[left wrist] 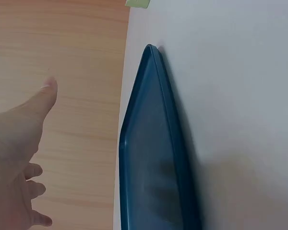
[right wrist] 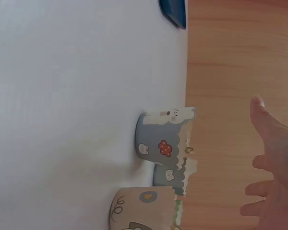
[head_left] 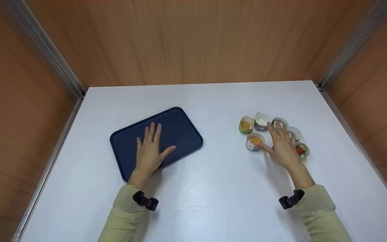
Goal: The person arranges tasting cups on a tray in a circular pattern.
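Cups (right wrist: 157, 133) are looking light and crushable, wanting gentle side pinches; your right hand (head_left: 283, 149) and left hand (head_left: 149, 153) are hovering spread, holding nothing.

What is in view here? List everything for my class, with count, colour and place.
Table: one, white, centre.
Wooden panels: three, brown, behind the table and at both sides.
Metal strips: several, grey, along the panels' edges.
Tray: one, dark blue, table's left half.
Cups: six showing, mixed green, grey and pale, clustered right, some partly hidden.
Orange pieces: two, orange, in two cups at the cluster's left.
Red piece: one, red, in the rightmost cup.
Wrist devices: two, black, one per wrist.
Sleeves: two, yellow-green, bottom left and right.
Left hand: one, bare, above the tray.
Right hand: one, bare, by the cups.
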Demonstrator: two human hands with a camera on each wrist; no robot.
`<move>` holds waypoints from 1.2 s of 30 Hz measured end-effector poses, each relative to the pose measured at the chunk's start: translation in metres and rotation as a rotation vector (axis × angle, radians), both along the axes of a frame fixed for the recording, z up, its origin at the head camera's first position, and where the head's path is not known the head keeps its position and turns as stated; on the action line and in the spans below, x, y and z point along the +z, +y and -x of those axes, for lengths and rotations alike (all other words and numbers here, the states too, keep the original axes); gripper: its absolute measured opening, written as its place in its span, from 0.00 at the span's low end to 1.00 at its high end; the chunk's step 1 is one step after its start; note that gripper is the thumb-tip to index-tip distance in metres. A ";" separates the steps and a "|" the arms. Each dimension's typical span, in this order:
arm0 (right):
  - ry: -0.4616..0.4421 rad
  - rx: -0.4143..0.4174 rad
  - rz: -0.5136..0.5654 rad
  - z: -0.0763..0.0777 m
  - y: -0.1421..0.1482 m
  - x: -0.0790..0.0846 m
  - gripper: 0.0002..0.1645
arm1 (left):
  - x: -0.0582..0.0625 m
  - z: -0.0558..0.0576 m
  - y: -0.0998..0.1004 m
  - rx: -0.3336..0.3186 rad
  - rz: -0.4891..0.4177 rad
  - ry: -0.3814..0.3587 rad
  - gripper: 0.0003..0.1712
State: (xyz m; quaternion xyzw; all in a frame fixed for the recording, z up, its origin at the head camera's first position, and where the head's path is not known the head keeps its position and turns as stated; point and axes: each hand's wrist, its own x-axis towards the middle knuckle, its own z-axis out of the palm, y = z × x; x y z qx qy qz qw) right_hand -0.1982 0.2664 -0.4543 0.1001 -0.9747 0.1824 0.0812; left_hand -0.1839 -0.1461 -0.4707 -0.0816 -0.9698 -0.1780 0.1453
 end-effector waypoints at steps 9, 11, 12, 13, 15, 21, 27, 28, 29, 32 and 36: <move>0.021 -0.029 0.097 -0.011 0.007 -0.013 0.49 | -0.009 -0.020 -0.011 0.047 -0.139 -0.027 0.51; 0.028 -0.037 0.112 -0.014 0.009 -0.015 0.49 | -0.013 -0.023 -0.015 0.061 -0.161 -0.023 0.51; 0.033 -0.043 0.118 -0.016 0.010 -0.017 0.48 | -0.014 -0.026 -0.017 0.070 -0.168 -0.021 0.51; 0.038 -0.049 0.122 -0.018 0.011 -0.018 0.48 | -0.016 -0.028 -0.019 0.078 -0.175 -0.019 0.51; 0.057 -0.061 0.125 -0.022 0.014 -0.021 0.48 | -0.019 -0.032 -0.023 0.095 -0.196 -0.016 0.51; 0.096 -0.088 0.177 -0.034 0.023 -0.030 0.45 | -0.029 -0.044 -0.035 0.150 -0.266 0.013 0.51; 0.077 -0.133 0.222 -0.046 0.031 -0.033 0.45 | -0.040 -0.052 -0.045 0.179 -0.295 0.076 0.52; 0.081 -0.141 0.226 -0.048 0.033 -0.033 0.44 | -0.042 -0.053 -0.046 0.184 -0.301 0.087 0.52; 0.085 -0.150 0.234 -0.050 0.034 -0.033 0.44 | -0.043 -0.054 -0.048 0.189 -0.308 0.096 0.52; 0.099 -0.174 0.272 -0.055 0.037 -0.035 0.43 | -0.048 -0.057 -0.053 0.204 -0.332 0.097 0.53; 0.097 -0.197 0.325 -0.059 0.042 -0.036 0.43 | -0.054 -0.062 -0.061 0.238 -0.363 0.032 0.56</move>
